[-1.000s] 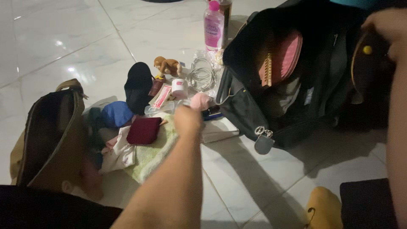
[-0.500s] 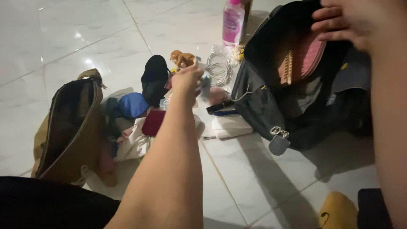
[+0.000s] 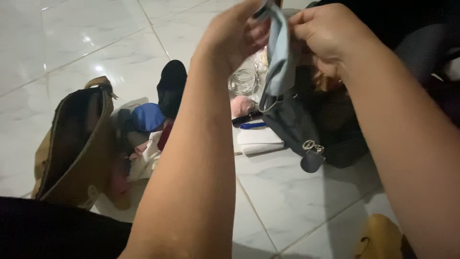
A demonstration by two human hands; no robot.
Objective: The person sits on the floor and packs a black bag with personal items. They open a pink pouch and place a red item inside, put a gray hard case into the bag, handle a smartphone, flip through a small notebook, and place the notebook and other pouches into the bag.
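Observation:
Both my hands are raised close to the camera and hold a light blue face mask (image 3: 280, 52) between them. My left hand (image 3: 235, 36) pinches its upper left edge, and my right hand (image 3: 326, 33) grips its right side. The mask hangs down in front of an open black bag (image 3: 306, 124) on the floor. A round grey tag on a metal ring (image 3: 312, 156) dangles from the bag's front.
An open olive-brown bag (image 3: 72, 144) lies at the left on the white tiled floor (image 3: 297, 201). Between the bags lie a blue cap (image 3: 146, 116), a black pouch (image 3: 171, 86), clear bangles (image 3: 243, 79), a pink puff (image 3: 241, 105), pens, a white folded cloth (image 3: 258, 140). A yellow object (image 3: 378, 235) is bottom right.
My left hand lifted from the pile of items up toward the camera with the mask. My right hand left the black bag's rim and came over to take the mask's other side.

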